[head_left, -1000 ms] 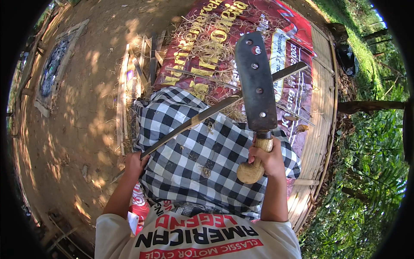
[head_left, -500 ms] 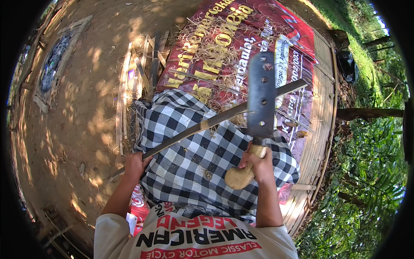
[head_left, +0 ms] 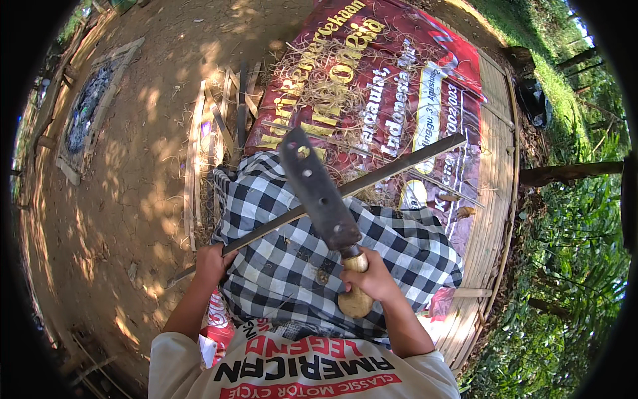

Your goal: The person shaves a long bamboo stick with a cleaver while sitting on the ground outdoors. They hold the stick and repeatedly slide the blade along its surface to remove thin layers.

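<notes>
Nearest: white shirt with red and black print at the lower edge, both forearms coming up from it. Right hand (head_left: 372, 278) fisted tight on the pale wooden handle of a cleaver (head_left: 322, 199); dark, broad blade with holes, tilted up and to the left, crossing over the strip. Left hand (head_left: 211, 261) closed round the lower end of a long bamboo strip (head_left: 345, 191). Strip runs diagonally up to the right, over the lap, far end above the banner. Lap covered by black-and-white checked cloth (head_left: 286, 259). Beyond: red printed banner (head_left: 399, 86) spread on a bamboo-slat platform (head_left: 495, 173), strewn with dry shavings. Left: loose slats (head_left: 229, 126) on bare earth. Right: green foliage.
</notes>
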Demonstrator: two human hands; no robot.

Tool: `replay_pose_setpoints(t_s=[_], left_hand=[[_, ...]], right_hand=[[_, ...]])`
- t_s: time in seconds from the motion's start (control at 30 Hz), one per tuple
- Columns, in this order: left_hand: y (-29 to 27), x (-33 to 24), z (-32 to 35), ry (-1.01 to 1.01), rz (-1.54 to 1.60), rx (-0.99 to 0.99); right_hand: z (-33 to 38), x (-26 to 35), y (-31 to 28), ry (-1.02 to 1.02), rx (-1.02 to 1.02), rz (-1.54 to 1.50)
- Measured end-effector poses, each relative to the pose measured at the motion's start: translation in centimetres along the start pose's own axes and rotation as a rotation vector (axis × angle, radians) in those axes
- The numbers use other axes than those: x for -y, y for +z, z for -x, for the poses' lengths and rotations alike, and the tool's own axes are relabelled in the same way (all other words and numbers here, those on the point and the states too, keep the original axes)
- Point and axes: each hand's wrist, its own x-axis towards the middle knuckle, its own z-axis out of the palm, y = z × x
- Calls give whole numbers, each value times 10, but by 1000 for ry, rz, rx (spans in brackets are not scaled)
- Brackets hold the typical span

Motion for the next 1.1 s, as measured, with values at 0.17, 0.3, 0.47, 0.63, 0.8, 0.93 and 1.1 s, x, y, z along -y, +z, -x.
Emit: replay_pose_setpoints(t_s=[0.17, 0.3, 0.47, 0.63, 0.8, 0.93, 1.1], left_hand=[[7, 8, 2, -33, 91, 15], [0, 5, -3, -33, 99, 73], [0, 8, -4, -21, 108, 80], [0, 16, -6, -16, 152, 151], [-27, 4, -14, -183, 217, 411], [-42, -4, -8, -240, 146, 566], [-52, -7, -9, -286, 49, 567]], right_hand=[[7, 1, 6, -37, 128, 162], [20, 8, -8, -74, 102, 193], [38, 18, -17, -268, -35, 361], [58, 39, -25, -473, -352, 624], [53, 46, -44, -789, -694, 985], [45, 55, -63, -864, -799, 1217], [28, 32, -91, -833, -719, 1416]])
